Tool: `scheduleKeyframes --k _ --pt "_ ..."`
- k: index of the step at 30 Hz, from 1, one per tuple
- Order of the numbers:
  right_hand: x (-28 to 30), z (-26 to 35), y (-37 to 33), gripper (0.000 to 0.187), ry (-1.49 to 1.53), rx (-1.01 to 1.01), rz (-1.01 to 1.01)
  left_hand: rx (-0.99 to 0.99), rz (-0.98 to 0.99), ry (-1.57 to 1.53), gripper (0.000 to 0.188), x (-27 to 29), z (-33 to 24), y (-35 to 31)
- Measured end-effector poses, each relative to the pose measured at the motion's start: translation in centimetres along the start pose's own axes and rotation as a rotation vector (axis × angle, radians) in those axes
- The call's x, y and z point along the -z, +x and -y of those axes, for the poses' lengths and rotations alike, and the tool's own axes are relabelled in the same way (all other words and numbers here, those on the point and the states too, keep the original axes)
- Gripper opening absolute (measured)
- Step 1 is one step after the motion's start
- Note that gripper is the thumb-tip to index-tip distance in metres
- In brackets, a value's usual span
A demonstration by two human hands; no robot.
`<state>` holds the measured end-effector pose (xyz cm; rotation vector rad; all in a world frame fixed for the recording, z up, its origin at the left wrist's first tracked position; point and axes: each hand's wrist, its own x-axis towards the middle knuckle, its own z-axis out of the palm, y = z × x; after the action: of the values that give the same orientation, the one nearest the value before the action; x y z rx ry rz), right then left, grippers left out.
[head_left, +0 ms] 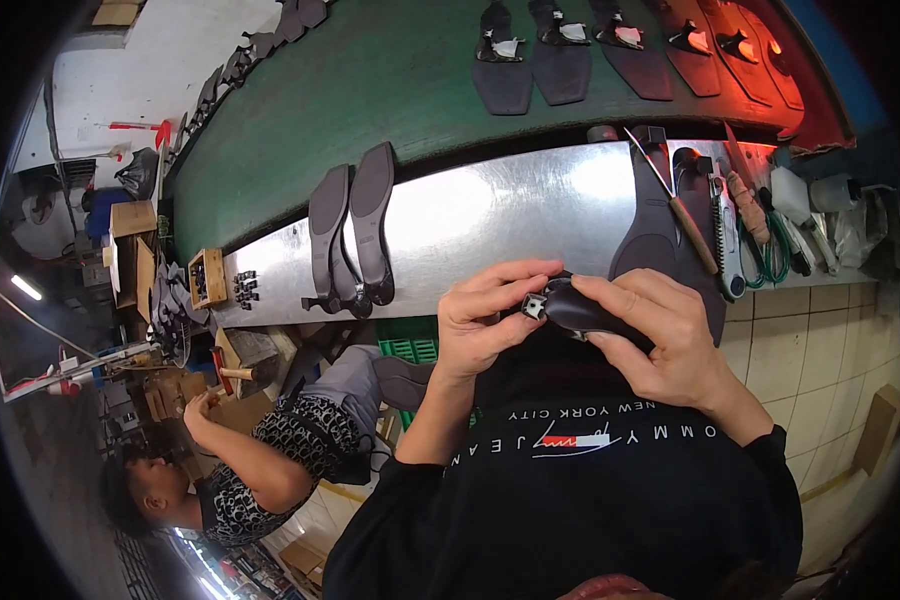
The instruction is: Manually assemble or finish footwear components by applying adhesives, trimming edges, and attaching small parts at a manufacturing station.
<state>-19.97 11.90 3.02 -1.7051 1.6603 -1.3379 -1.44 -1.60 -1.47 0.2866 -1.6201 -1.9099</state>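
Note:
In front of my chest I hold a black shoe part [580,310], with a small squarish end that shows a pale face and dark holes. My left hand [475,320] closes its fingertips around this end. On the other side, my right hand [660,335] grips the dark body between thumb and fingers. Part of the shoe is hidden behind my fingers and against my black shirt. Just beyond my right hand, dark shoe soles [642,215] with block heels lie on the metal ledge [490,215].
Sandals with straps [560,60] line the green belt [390,90]. More dark soles [370,230] rest on the ledge beside a wooden box [207,278] and small black heel pieces [246,288]. A wooden-handled tool [692,232] and scissors [773,255] lie right. A co-worker [270,460] is at left.

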Motion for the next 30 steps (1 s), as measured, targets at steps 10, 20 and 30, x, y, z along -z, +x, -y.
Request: scheduleKeyframes --k 10,20,30 --pt "-0.5 -0.2 -0.3 0.046 -0.109 0.053 -0.004 0.01 0.004 0.072 0.044 0.2 0.4 -0.2" --pt "-0.9 0.2 -0.1 0.046 -0.132 0.045 0.046 -0.013 0.021 0.2 0.045 -0.8 -0.7 -0.3" --pt "-2.4 -2.5 -0.9 0.023 0.261 -0.263 0.039 0.302 -0.052 0.005 0.047 -1.2 0.4 -0.8"
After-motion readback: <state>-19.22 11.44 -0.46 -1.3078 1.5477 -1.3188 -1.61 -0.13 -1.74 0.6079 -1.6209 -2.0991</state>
